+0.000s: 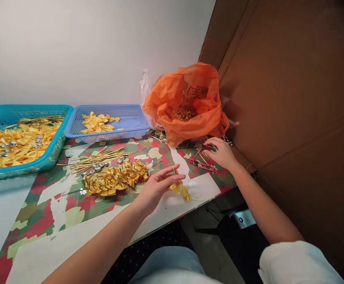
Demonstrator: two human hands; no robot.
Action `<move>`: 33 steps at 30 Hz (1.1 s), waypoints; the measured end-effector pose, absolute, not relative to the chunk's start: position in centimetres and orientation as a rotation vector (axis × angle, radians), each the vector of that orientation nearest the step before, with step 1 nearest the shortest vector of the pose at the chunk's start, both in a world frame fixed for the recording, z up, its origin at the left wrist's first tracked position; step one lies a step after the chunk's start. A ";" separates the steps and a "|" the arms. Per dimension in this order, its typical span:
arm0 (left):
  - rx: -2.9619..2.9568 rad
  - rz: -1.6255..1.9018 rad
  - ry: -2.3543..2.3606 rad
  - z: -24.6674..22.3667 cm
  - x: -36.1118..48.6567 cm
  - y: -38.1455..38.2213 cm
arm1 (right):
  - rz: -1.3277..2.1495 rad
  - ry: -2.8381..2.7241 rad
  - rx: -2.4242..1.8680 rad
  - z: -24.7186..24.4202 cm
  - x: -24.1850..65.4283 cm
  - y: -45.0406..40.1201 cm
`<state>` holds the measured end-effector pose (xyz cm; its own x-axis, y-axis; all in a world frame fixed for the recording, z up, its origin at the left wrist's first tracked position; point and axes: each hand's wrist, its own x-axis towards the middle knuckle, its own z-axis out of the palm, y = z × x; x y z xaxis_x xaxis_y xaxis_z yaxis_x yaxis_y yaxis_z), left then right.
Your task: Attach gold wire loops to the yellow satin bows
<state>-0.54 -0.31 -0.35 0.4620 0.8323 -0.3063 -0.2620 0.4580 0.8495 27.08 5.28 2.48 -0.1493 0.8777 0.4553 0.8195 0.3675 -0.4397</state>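
My left hand (pixel 160 182) pinches a yellow ribbon bow (pixel 181 190) by a short gold cord between thumb and fingers, just above the table's front edge. A thin clear thread loop (pixel 196 192) lies beside the bow. My right hand (pixel 220 153) is lowered to the table in front of the orange bag, its fingers bent around something small with a dark part and pale curved strands; I cannot make out what it is. Near that hand lies a slim dark tool with pink parts (pixel 203 165). Left of my left hand sits a pile of gold-corded yellow bows (pixel 112 179) with silver bells (pixel 96 169).
An orange plastic bag (pixel 172 92) stands open at the back, with gold pieces inside. Gold cords (pixel 103 157) lie behind the pile. A blue basket (pixel 133 121) and a teal basket (pixel 61 144) hold yellow bows. A cardboard wall (pixel 292 86) rises at right.
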 end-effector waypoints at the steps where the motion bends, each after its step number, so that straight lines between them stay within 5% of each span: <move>1: 0.863 0.771 0.836 -0.4 -0.5 -0.4 | 0.104 -1.960 -1.480 2.0 27.1 4.0; 8: 1.339 0.878 0.963 -1.0 0.0 -0.9 | 0.298 -2.079 -1.670 -1.9 22.4 -5.4; 17: 2.130 0.798 0.737 -2.1 -0.3 -1.5 | 0.704 -1.924 -1.647 -1.3 20.3 -4.4; 21: 1.953 0.864 0.825 -2.3 -0.1 -1.3 | 1.061 -1.650 -1.481 -0.7 19.9 -3.1; 33: 1.110 0.787 0.705 -1.5 0.4 -0.9 | 1.100 -1.656 -1.331 3.7 18.6 -1.9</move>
